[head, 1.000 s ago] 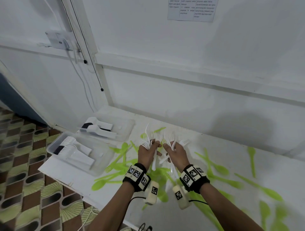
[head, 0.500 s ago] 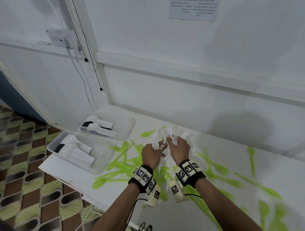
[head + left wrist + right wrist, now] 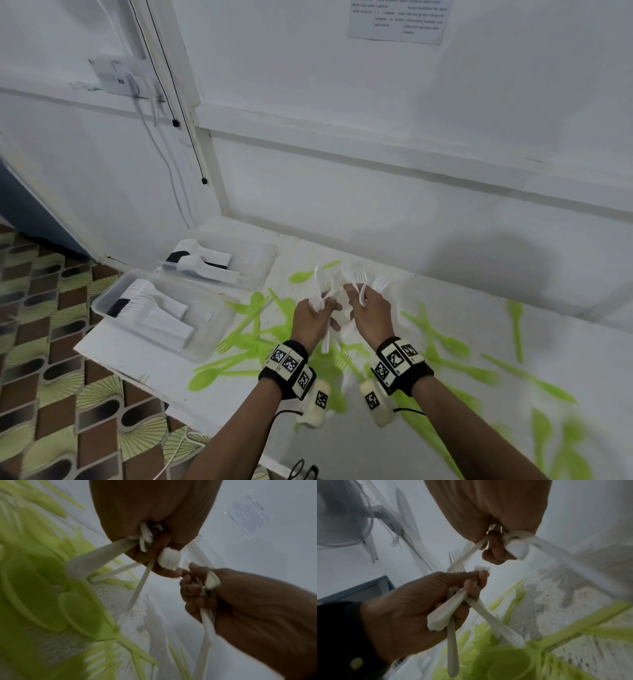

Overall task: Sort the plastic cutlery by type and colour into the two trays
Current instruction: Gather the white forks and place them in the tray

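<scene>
Head view: both hands [image 3: 340, 317] clutch white forks [image 3: 359, 279] above green cutlery [image 3: 246, 329]

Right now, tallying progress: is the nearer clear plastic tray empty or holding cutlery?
Holding cutlery: the nearer clear plastic tray contains stacked white plastic cutlery.

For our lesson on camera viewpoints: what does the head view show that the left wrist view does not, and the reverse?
Only the head view shows the two clear trays at the table's left end, already holding stacked white cutlery, plus the patterned floor and both wristbands.

Only the left wrist view shows, from below, the fingers curled round bunched white handles.

Both show the left hand and right hand each gripping white cutlery, green cutlery scattered on the white table, and a paper notice on the wall.
</scene>
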